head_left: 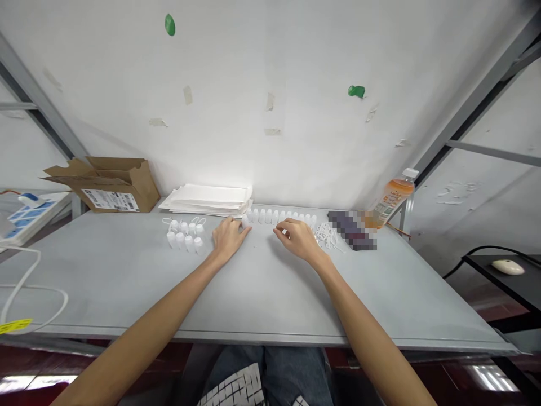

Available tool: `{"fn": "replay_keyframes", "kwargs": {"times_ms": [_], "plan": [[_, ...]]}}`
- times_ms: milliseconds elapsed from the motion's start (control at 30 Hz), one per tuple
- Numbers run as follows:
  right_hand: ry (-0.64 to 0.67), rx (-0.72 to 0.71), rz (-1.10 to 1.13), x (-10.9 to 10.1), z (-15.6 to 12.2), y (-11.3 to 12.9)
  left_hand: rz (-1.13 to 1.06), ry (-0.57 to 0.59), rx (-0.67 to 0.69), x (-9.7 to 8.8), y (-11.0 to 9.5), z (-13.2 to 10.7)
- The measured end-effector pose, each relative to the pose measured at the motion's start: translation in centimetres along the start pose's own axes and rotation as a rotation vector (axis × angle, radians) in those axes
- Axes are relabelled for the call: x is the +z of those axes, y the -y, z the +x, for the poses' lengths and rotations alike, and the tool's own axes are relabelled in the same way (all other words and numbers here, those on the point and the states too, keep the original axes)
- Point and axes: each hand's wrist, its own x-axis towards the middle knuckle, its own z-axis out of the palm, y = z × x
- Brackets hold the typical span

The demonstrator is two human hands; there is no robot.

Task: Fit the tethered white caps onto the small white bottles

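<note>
1. In the head view, the left hand (227,237) is curled, thumb and forefinger closed on a small white bottle (245,220) at the left end of a bottle row (275,217) on the grey table (262,304).
2. The right hand (299,238) has its fingertips drawn together before that row; whether they grip anything, I can't tell.
3. More capped bottles (189,243) stand left; white cords (326,234) lie heaped right.

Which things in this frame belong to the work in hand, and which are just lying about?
Likely in the work:
small white bottle, touched by the left hand
row of white bottles, by the right hand
white bottle cluster
white cords

Apparently lying about:
cardboard box
stack of white sheets
orange drink bottle
computer mouse
</note>
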Motion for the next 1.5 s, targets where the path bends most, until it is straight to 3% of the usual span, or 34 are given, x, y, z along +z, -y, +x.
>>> {"fn": "replay_keyframes", "kwargs": {"times_ms": [533, 1267, 1500], "plan": [[0.077, 0.018, -0.077, 0.1, 0.0, -0.2, 0.012, 0.018, -0.059, -0.5, -0.4, -0.5], [0.148, 0.041, -0.113, 0.0, 0.0, -0.4, 0.035, 0.047, 0.017, -0.2, -0.1, -0.2], [0.146, 0.044, -0.108, 0.0, 0.0, -0.6, 0.029, 0.061, 0.038, -1.4, -0.3, -0.5]]}}
